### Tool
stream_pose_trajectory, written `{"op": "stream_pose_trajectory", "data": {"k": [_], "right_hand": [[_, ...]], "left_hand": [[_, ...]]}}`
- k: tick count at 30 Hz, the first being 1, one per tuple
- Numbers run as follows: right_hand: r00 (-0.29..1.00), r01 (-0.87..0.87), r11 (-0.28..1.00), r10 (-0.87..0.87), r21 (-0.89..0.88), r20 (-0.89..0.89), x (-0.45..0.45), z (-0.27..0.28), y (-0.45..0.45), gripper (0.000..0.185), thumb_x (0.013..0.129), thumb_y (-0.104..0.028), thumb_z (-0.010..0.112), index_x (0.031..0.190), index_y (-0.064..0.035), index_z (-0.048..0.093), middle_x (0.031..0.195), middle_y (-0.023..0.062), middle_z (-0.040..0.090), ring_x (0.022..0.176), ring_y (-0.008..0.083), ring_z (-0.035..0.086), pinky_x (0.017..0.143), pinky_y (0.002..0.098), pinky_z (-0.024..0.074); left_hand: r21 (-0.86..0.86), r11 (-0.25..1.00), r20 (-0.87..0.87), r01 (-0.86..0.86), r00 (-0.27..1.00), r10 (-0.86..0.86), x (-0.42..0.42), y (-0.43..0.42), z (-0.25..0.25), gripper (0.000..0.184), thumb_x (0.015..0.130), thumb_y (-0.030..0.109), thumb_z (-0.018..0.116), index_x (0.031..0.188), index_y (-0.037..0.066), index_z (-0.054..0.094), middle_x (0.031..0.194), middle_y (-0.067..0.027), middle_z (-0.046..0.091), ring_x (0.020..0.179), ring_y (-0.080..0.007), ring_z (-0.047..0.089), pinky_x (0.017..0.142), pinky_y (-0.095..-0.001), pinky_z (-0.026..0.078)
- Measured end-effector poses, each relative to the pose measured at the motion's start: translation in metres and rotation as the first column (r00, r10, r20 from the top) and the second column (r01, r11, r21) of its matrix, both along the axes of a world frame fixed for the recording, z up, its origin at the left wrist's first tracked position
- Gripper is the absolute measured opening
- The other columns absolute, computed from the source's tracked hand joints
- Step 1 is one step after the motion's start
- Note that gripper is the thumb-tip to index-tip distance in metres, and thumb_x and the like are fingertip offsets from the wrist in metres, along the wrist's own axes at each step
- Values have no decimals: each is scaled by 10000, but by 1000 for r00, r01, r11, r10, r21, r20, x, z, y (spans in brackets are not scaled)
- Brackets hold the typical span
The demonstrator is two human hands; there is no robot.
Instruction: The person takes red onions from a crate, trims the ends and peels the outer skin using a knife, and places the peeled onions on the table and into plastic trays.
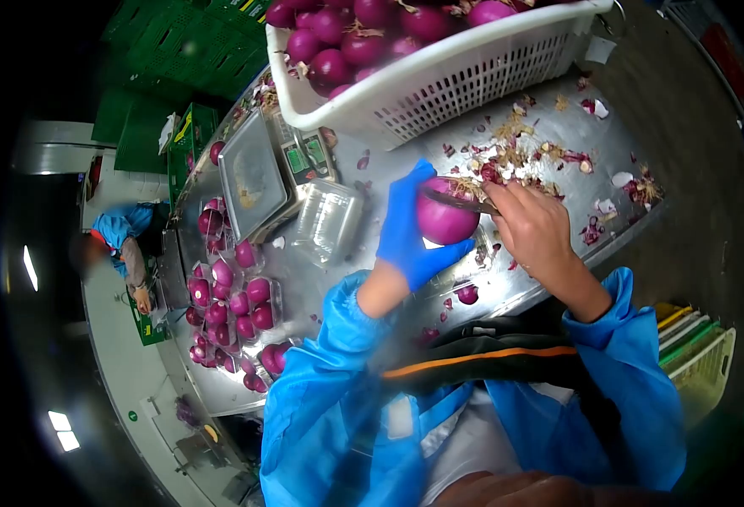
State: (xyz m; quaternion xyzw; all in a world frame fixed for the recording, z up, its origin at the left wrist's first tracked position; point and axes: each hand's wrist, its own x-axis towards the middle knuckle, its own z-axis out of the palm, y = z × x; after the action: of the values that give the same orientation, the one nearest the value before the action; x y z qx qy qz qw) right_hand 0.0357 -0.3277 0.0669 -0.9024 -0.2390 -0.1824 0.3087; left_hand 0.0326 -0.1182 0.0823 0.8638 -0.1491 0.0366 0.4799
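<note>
My left hand (399, 232), in a blue glove, is wrapped round the side of a large red onion (446, 224). In my bare right hand (534, 226) is a knife (458, 201), its dark blade lying across the upper part of the onion near the dry roots. The fingers of that hand are closed and hide the knife's handle. Under the onion, part of a clear plastic tray (465, 269) shows. A small red onion (467, 294) lies on the metal table (363, 296) close to my body.
A white perforated crate (473, 97) full of red onions stands at the back. Peel and root scraps (524, 148) litter the right side. Left are a scale (254, 173), a clear empty punnet (328, 221) and several packed punnets (228, 304). Another person (123, 232) works far left.
</note>
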Motion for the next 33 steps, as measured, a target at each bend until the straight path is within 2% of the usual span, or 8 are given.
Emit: {"op": "stream_pose_trajectory", "data": {"k": [4, 14, 16, 22, 25, 28, 31, 33], "right_hand": [[981, 56, 998, -50, -23, 186, 3, -11, -2, 231, 736, -60, 671, 963, -100, 661, 687, 31, 513, 616, 194, 578, 543, 326, 455], [967, 222, 970, -205, 101, -151, -1, -75, -42, 287, 857, -51, 615, 1141, -49, 653, 1039, 122, 693, 819, 285, 683, 669, 369, 541], [971, 160, 960, -111, 232, -210, 2, -65, -25, 318, 886, -147, 634, 1180, -24, 631, 1066, 165, 686, 890, 299, 687, 743, 379, 539], [836, -35, 813, 342, 582, -428, 2, -42, -4, 580, 918, -374, 643, 1359, -34, 482, 1043, 95, 645, 906, 200, 646, 818, 342, 513], [511, 289, 466, 663, 836, -546, -3, -49, -2, 585, 976, -472, 526, 1305, 10, 485, 980, 63, 572, 678, 129, 564, 656, 243, 482], [348, 529, 348, 742, 774, -572, -12, -65, 7, 523, 1007, -505, 434, 1114, -8, 556, 826, 44, 555, 491, 82, 447, 467, 238, 383], [397, 385, 551, 625, 741, -672, -10, -73, 1, 509, 1017, -490, 420, 1103, -12, 568, 780, 12, 547, 543, 92, 475, 501, 246, 406], [746, 188, 807, 254, 561, -616, -13, -70, 0, 286, 933, -257, 586, 1126, -47, 607, 815, 47, 595, 625, 175, 569, 561, 310, 468]], "left_hand": [[-57, 998, -49, 32, 998, -35, -7, -2, -11, 947, 610, 181, 882, 1385, 19, 364, 1293, -161, 474, 1199, -286, 510, 1011, -393, 433], [-215, 968, -121, 127, 980, -155, -11, 6, -16, 993, 624, 160, 881, 1436, 51, 320, 1390, -157, 447, 1296, -284, 452, 1070, -405, 394], [-52, 985, -64, 163, 984, -166, -3, 9, -25, 995, 642, 98, 869, 1456, 61, 297, 1412, -154, 446, 1311, -275, 450, 1073, -403, 403], [-684, 697, -655, -216, 603, -456, 10, 14, -34, 1136, 672, 265, 877, 1512, 61, 141, 1421, -159, 425, 1242, -285, 519, 989, -373, 476], [-598, 796, -656, -92, 626, -421, 8, 7, -37, 1190, 692, 291, 866, 1541, 69, 61, 1453, -167, 398, 1291, -283, 476, 1019, -400, 453], [-326, 935, -165, 138, 966, -199, -5, -3, -57, 956, 794, 132, 773, 1531, 75, 166, 1447, -133, 410, 1288, -253, 476, 1064, -383, 409], [-458, 888, -321, 37, 925, -205, -4, -1, -57, 906, 792, 81, 755, 1518, 61, 214, 1429, -130, 429, 1264, -245, 494, 1078, -377, 395], [-600, 794, -471, -103, 847, -246, -2, -1, -52, 764, 780, 206, 756, 1420, 20, 382, 1329, -114, 518, 1195, -216, 539, 1033, -349, 425]]}}
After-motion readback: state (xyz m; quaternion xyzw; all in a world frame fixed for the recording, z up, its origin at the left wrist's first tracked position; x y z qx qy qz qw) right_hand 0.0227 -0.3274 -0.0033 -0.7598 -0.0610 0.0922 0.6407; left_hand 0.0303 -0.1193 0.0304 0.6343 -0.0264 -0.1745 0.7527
